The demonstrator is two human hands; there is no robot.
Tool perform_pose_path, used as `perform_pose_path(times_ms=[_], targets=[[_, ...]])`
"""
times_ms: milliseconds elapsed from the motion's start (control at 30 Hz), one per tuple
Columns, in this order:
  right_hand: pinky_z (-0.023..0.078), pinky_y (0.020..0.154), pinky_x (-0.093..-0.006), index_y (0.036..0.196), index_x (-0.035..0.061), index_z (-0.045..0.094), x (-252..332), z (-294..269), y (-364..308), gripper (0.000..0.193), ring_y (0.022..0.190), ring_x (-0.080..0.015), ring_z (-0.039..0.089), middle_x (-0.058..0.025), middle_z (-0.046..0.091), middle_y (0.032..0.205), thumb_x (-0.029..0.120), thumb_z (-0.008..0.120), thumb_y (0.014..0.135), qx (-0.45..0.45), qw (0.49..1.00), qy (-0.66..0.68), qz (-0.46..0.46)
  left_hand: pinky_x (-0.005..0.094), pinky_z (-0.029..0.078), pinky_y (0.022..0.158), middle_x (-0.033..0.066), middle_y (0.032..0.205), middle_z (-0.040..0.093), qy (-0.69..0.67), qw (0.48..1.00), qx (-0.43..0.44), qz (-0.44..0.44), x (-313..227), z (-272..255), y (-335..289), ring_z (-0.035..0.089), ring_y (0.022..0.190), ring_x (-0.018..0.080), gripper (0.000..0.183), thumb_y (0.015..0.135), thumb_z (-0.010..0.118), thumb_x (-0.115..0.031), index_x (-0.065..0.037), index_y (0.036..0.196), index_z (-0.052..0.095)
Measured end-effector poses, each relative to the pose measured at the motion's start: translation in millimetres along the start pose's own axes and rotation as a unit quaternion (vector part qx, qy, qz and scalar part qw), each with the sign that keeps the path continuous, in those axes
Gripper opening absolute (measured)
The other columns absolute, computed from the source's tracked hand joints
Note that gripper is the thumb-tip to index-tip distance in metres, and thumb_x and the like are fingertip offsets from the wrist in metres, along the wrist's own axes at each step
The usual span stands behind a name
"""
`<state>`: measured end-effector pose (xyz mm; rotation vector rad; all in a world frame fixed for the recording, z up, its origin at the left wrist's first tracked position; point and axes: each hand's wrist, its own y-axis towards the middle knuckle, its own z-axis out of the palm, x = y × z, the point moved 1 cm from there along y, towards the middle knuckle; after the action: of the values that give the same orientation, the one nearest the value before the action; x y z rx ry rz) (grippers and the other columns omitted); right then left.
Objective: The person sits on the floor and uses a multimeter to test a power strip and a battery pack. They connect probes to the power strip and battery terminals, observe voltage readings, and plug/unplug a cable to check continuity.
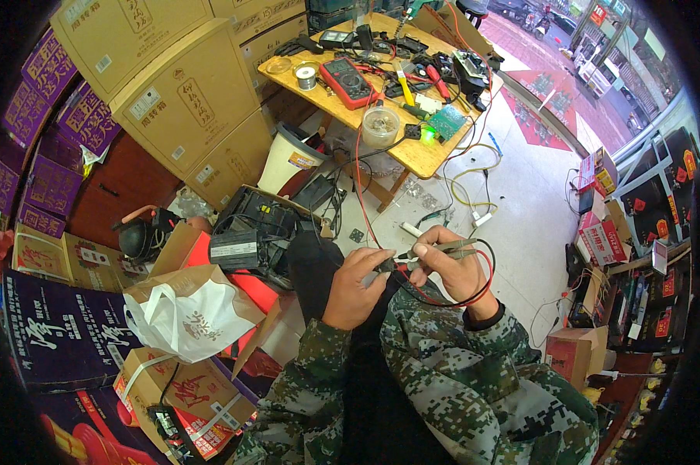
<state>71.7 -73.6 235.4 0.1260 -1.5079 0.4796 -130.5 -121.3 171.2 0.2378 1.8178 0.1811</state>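
Observation:
Above my lap, my left hand [354,288] pinches a small dark piece [385,265] that looks like a plug; my fingers partly cover it. My right hand [457,273] is closed on a pair of test probes [460,249], held side by side with their thin ends pointing left at the dark piece. Whether the tips touch it I cannot tell. A red test lead and a black one loop around my right hand. On the wooden table [330,101] ahead lies a red multimeter [348,82], and a red lead runs down from there toward my hands.
The table also bears a solder spool [306,77], a clear round tub [380,126], a green circuit board [447,121] and a yellow-handled tool [405,88]. Stacked cartons [181,97] and a white bucket [286,161] stand left. A white bag [191,314] lies on boxes; cables trail across the floor.

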Motion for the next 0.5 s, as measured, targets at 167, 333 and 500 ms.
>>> perform_pose_path(times_ms=[167,333,500], targets=[[0.057,0.063,-0.0291,0.105,-0.0017,0.062,1.4,0.4,1.1,0.023,0.068,-0.0170,0.071,-0.0112,0.070,0.078,0.021,0.064,0.104,0.000,1.000,-0.002,0.001,0.0389,0.051,0.096,0.0163,0.115,0.067,-0.003,1.000,-0.004,0.002,0.5,-0.3,0.8,0.064,0.109,0.0334,0.041,0.085,0.067,0.002,-0.002,0.126,0.070],[0.057,0.063,-0.0291,0.105,-0.0020,0.062,2.5,1.3,1.2,0.022,0.068,-0.0172,0.071,-0.0113,0.070,0.079,0.020,0.064,0.104,-0.003,1.000,-0.001,0.005,0.0388,0.051,0.097,0.0163,0.115,0.067,-0.005,1.000,-0.005,0.001,0.0,-1.1,0.8,0.065,0.109,0.0332,0.041,0.085,0.067,0.002,-0.002,0.125,0.070],[0.057,0.063,-0.0293,0.106,-0.0021,0.062,3.2,1.3,1.8,0.022,0.068,-0.0177,0.071,-0.0116,0.070,0.080,0.020,0.064,0.103,0.001,1.000,-0.001,0.003,0.0389,0.051,0.096,0.0161,0.115,0.067,-0.006,1.000,-0.004,-0.002,-0.7,-1.3,1.2,0.065,0.109,0.0330,0.040,0.085,0.067,0.002,-0.002,0.125,0.070]])
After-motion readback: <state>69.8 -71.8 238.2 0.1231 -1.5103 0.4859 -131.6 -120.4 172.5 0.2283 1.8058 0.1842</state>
